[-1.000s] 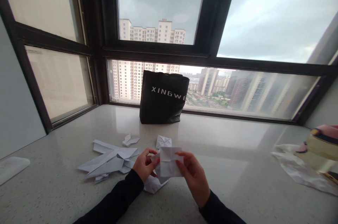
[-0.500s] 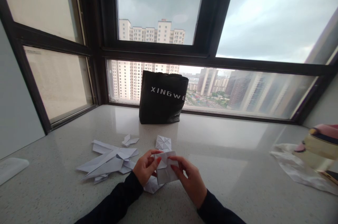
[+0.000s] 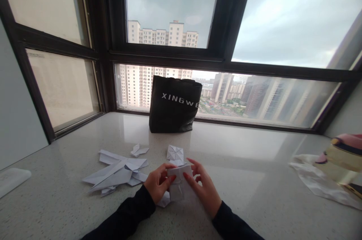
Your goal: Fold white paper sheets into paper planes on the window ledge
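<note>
fingers (image 3: 188, 178) pinch a folded white paper (image 3: 177, 192)

the left hand (image 3: 155, 186) grasps the paper by its left edge, thumb on the near face; the right hand (image 3: 206, 191) grasps its upper right, thumb likewise on that face. the paper is at the near middle, above the counter (image 3: 254, 191). a creased paper square (image 3: 175, 152) lies just beyond it, and a loose paper pile (image 3: 117, 172) lies to the left. at the far side, a black bag (image 3: 175, 108) stands by the window (image 3: 283, 17).

held paper (image 3: 177, 191) — partly hidden by thumbs (image 3: 171, 178); white object (image 3: 14, 180) — cropped at left
</note>
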The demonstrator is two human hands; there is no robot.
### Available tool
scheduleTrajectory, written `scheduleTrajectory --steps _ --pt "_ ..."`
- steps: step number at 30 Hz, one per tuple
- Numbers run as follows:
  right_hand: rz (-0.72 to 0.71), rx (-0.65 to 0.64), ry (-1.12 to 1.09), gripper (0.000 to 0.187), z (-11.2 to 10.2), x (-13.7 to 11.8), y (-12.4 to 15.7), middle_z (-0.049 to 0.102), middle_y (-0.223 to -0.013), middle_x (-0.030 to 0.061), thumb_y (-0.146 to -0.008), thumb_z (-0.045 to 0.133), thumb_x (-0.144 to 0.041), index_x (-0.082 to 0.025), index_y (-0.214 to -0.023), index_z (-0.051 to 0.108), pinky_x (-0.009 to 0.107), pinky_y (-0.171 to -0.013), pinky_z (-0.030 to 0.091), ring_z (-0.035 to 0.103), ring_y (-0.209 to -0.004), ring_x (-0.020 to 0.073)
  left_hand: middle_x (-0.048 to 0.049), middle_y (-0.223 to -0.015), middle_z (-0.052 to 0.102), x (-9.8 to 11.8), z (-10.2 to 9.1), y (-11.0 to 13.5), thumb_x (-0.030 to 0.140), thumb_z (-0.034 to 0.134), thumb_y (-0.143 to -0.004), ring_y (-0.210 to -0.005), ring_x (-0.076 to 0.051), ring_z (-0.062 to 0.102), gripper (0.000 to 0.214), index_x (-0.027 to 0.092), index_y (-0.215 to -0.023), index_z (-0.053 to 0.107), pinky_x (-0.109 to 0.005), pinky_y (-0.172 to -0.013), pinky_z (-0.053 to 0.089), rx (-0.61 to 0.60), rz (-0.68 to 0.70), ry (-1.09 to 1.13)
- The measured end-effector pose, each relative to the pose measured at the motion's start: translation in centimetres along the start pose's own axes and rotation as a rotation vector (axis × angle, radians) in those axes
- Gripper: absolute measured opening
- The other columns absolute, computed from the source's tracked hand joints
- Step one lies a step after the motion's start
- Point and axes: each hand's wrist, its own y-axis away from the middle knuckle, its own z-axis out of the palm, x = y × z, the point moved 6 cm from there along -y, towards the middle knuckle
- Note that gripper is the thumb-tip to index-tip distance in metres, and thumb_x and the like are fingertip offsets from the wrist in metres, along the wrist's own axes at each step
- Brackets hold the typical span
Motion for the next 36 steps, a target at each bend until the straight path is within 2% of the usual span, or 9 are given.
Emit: scheduleTrajectory --steps 4,14,19,21,24,27,29,32,36 --pt "0.073 -0.234 -0.111 0.038 1.3 0.5 -0.1 0.059 -0.065 0.0023 -0.074 0.044 -0.046 -0.013 -0.082 0.061 0.024 -0.051 0.04 0.053 -0.061 0.0156 -0.0026 -0.072 0.058 0.1 -0.2 0.1 0.043 0.052 -0.069 -0.062 -0.014 0.055 0.036 0.016 -0.091 0.049 -0.019 -0.048 0.041 0.009 0.039 -0.076" --pt "0.102 -0.135 -0.105 0.04 0.8 1.5 -0.2 0.054 -0.051 -0.0011 -0.065 0.051 -0.052 -0.013 -0.062 0.061 0.021 -0.045 0.037 0.05 -0.053 0.0139 -0.0029 -0.07 0.06 0.7 -0.6 -0.3 0.035 0.041 -0.077 -0.061 -0.014 0.057 0.031 0.016 -0.101 0.045 -0.021 -0.051 0.043 -0.033 0.139 -0.375" --pt "0.123 -0.071 -0.14 0.04 0.1 1.9 -0.6 0.054 -0.052 -0.0006 -0.065 0.05 -0.053 -0.014 -0.056 0.057 0.022 -0.046 0.037 0.05 -0.054 0.0149 -0.0088 -0.097 0.058 3.7 -2.9 -0.1 0.027 0.046 -0.069 -0.089 -0.023 0.052 0.037 0.018 -0.105 0.046 -0.036 -0.077 0.04 0.069 0.329 -0.982" --pt "0.128 -0.055 -0.159 0.038 -0.1 1.9 -0.7 0.053 -0.053 -0.0006 -0.066 0.05 -0.051 -0.015 -0.055 0.054 0.022 -0.047 0.037 0.049 -0.054 0.0147 -0.009 -0.108 0.054 4.2 -4.4 0.0 0.02 0.046 -0.064 -0.1 -0.026 0.046 0.043 0.02 -0.107 0.047 -0.04 -0.084 0.034 0.14 0.304 -1.224" --pt "0.132 -0.05 -0.178 0.036 -0.1 1.9 -0.7 0.052 -0.055 -0.0004 -0.067 0.05 -0.049 -0.015 -0.055 0.05 0.023 -0.048 0.037 0.049 -0.055 0.0144 -0.0083 -0.118 0.047 3.8 -6.5 0.1 0.012 0.045 -0.054 -0.108 -0.03 0.037 0.058 0.022 -0.111 0.045 -0.048 -0.085 0.028 0.236 0.155 -1.438" --pt "0.13 -0.047 -0.166 0.035 -0.2 1.7 -0.6 0.053 -0.058 0.0002 -0.068 0.049 -0.048 -0.016 -0.056 0.048 0.023 -0.048 0.037 0.049 -0.055 0.0146 -0.0105 -0.12 0.044 2.4 -7.5 0.1 0.011 0.044 -0.049 -0.11 -0.034 0.034 0.064 0.021 -0.112 0.045 -0.055 -0.085 0.021 0.208 0.03 -1.52" --pt "0.127 -0.02 -0.155 0.035 -0.4 1.7 -0.6 0.054 -0.059 0.0004 -0.068 0.05 -0.048 -0.016 -0.056 0.048 0.023 -0.049 0.037 0.049 -0.056 0.0147 -0.011 -0.119 0.046 1.6 -7.3 0.0 0.011 0.043 -0.049 -0.109 -0.034 0.035 0.063 0.02 -0.111 0.046 -0.055 -0.085 0.019 0.17 0.014 -1.53" --pt "0.134 0.049 -0.166 0.034 -1.1 1.8 -0.7 0.054 -0.058 0.0003 -0.067 0.05 -0.049 -0.016 -0.058 0.05 0.023 -0.048 0.038 0.049 -0.055 0.0147 -0.009 -0.116 0.049 1.8 -6.1 -0.1 0.011 0.043 -0.055 -0.107 -0.029 0.039 0.055 0.02 -0.109 0.047 -0.051 -0.088 0.019 0.125 0.131 -1.493" --pt "0.151 0.098 -0.213 0.032 -1.5 1.9 -0.7 0.055 -0.059 0.0004 -0.067 0.052 -0.047 -0.015 -0.068 0.055 0.023 -0.047 0.038 0.049 -0.054 0.0144 -0.008 -0.099 0.057 2.7 -3.7 0.0 0.031 0.043 -0.071 -0.093 -0.025 0.047 0.027 0.02 -0.093 0.054 -0.041 -0.079 0.032 0.043 0.25 -1.365"
